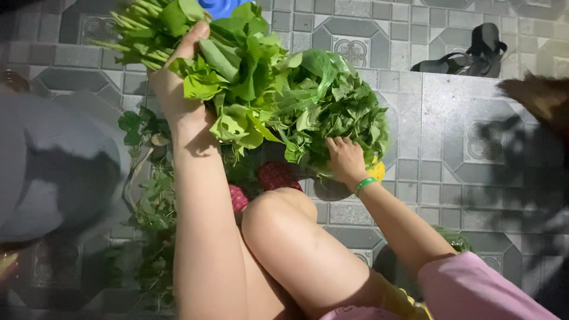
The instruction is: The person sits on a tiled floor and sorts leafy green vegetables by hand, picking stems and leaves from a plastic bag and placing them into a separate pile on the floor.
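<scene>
- Our left hand (178,89) grips a leafy green bunch (231,71), fingers wrapped around its stems, raised above the tiled floor (438,118).
- Our right hand (345,160) rests, fingers spread, on a green-bagged heap of leaves (338,106).

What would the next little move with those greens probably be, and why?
Probably the right hand pulls more stems from the bagged heap of greens it rests on, since the left hand holds a raised bunch of leafy stems beside it.
</scene>
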